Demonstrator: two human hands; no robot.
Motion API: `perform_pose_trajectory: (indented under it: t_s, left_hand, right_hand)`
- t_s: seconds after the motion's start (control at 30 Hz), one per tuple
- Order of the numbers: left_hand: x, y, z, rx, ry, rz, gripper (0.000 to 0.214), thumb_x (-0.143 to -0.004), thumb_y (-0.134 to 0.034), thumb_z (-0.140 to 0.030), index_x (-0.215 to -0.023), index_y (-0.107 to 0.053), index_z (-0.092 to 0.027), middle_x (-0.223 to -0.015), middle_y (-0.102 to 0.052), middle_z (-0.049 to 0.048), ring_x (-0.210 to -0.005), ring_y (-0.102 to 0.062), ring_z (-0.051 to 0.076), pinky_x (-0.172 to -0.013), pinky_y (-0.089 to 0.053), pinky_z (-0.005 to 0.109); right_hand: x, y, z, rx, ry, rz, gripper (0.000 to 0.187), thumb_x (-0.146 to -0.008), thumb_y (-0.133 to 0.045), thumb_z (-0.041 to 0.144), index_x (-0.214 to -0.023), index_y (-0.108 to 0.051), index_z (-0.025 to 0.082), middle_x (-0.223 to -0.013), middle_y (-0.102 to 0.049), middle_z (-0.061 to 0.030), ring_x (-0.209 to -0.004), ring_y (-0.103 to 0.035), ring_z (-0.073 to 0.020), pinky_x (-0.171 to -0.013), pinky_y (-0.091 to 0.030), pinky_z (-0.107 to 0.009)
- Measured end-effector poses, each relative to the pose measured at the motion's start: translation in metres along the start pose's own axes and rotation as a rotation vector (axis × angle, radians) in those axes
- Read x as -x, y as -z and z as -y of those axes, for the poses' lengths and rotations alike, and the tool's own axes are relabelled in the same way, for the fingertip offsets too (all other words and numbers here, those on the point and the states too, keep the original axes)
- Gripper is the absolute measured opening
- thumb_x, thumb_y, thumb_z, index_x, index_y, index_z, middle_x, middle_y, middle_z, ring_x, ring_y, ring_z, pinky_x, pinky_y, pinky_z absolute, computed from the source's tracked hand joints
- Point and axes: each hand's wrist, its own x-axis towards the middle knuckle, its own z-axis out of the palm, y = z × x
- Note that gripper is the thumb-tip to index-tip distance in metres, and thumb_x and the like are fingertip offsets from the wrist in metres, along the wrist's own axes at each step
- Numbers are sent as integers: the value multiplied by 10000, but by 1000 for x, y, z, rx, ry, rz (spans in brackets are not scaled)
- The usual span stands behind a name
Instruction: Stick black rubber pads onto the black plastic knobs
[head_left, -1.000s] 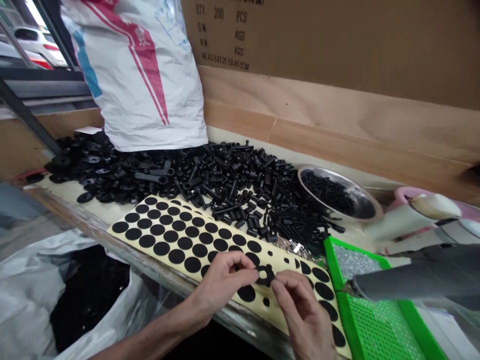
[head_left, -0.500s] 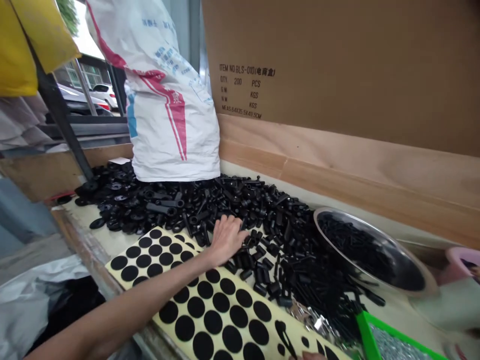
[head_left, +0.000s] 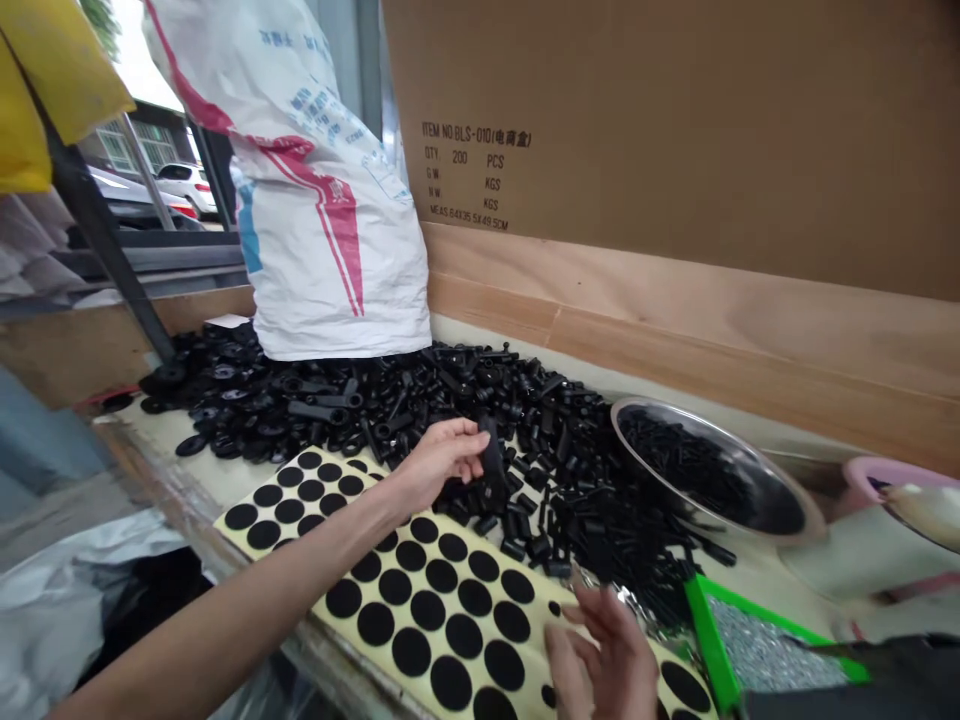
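Left hand (head_left: 436, 465): you are pinching an oblong black plastic part (head_left: 492, 455) upright in its fingertips, over the far edge of the adhesive sheet (head_left: 487, 637) of black round pads on yellow backing. That part sits at the near side of the heap of black plastic fittings (head_left: 555, 470) spread out ahead of you. Your right hand (head_left: 600, 655) is at the sheet's right end, fingers loosely spread and gripping nothing that shows. The 2 hands are well apart. Farther left, the heap runs into black rubber discs (head_left: 240, 420), and a white woven sack (head_left: 330, 250) with red and blue print slumps against it. To the right, a steel bowl (head_left: 720, 435) holds black rods, and a green tray (head_left: 701, 630) of small silver parts sits just past your right hand. Behind it all stands a cardboard carton (head_left: 675, 130) printed QTY 200 PCS.
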Motion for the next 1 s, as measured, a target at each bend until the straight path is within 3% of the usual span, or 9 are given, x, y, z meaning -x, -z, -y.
perform_pose_trajectory:
  t_s: [0.07, 0.13, 0.33, 0.5, 0.57, 0.63, 0.7, 0.83, 1.0]
  left_hand:
    - [32, -11, -1, 107, 25, 89, 315, -774, -668, -458, -816, -575, -160, -706, -587, 14, -560, -533, 94, -506, -406, 204]
    - [60, -22, 1, 249, 47, 138, 283, -803, -657, -430, -847, -589, -158, -712, -574, 5, -567, -512, 78, -521, -399, 189]
    - [107, -35, 11, 351, 75, 181, 225, -839, -655, -314, -999, -638, -156, -857, -621, 30, -683, -535, 86, -560, -405, 169]
    - [116, -33, 22, 428, 136, 94, 238, -869, -603, -348, -989, -610, -142, -818, -648, 47, -619, -558, 95, -550, -446, 195]
    - [118, -33, 25, 426, 171, 56, 246, -886, -569, -376, -971, -587, -146, -784, -653, 48, -601, -588, 111, -534, -456, 205]
    - [120, -32, 25, 390, 187, 18, 247, -900, -539, -387, -967, -569, -151, -769, -660, 51, -600, -618, 129, -521, -463, 209]
    - [122, -32, 25, 349, 189, -6, 238, -905, -526, -378, -971, -559, -151, -766, -665, 55, -610, -638, 143, -514, -469, 211]
    - [122, -36, 25, 328, 198, -24, 197, -894, -533, -335, -929, -551, -142, -739, -659, 52, -579, -615, 127, -501, -472, 207]
    - [121, -38, 28, 323, 205, -41, 166, -880, -538, -309, -906, -554, -145, -721, -631, 24, -548, -582, 107, -495, -474, 205]
  right_hand:
    - [0, -9, 16, -89, -66, 133, 707, -779, -677, 434, -1379, -350, 257, -1195, -543, -109, -1022, -554, -245, -759, -489, -377]
    - [-1, -15, 29, -126, -130, 216, 755, -755, -717, 400, -1387, -327, 261, -1177, -555, -96, -1011, -563, -227, -792, -494, -370]
    - [2, -13, 42, -256, -339, 238, 756, -733, -750, 339, -1359, -334, 260, -1064, -615, -54, -916, -641, -197, -775, -533, -335]
    - [9, -4, 40, -245, -387, 311, 714, -740, -745, 381, -1346, -385, 260, -1112, -639, -78, -819, -663, -187, -721, -544, -338]
    - [9, 0, 38, -205, -371, 212, 579, -766, -722, 401, -1267, -484, 235, -1053, -657, -60, -754, -646, -162, -691, -528, -315]
    - [8, 5, 37, -175, -338, 69, 389, -771, -720, 409, -1077, -600, 202, -854, -658, -10, -677, -594, -130, -644, -488, -270]
    - [7, 10, 36, -172, -311, 22, 269, -753, -740, 407, -863, -631, 187, -653, -579, 34, -608, -518, -109, -601, -431, -239]
    - [12, 11, 41, -217, -415, 194, 292, -760, -727, 425, -677, -591, 180, -554, -477, 47, -558, -414, -96, -549, -332, -232]
    - [19, 6, 45, -224, -575, 279, 314, -754, -725, 445, -671, -584, 177, -539, -405, 59, -556, -328, -90, -533, -279, -223]
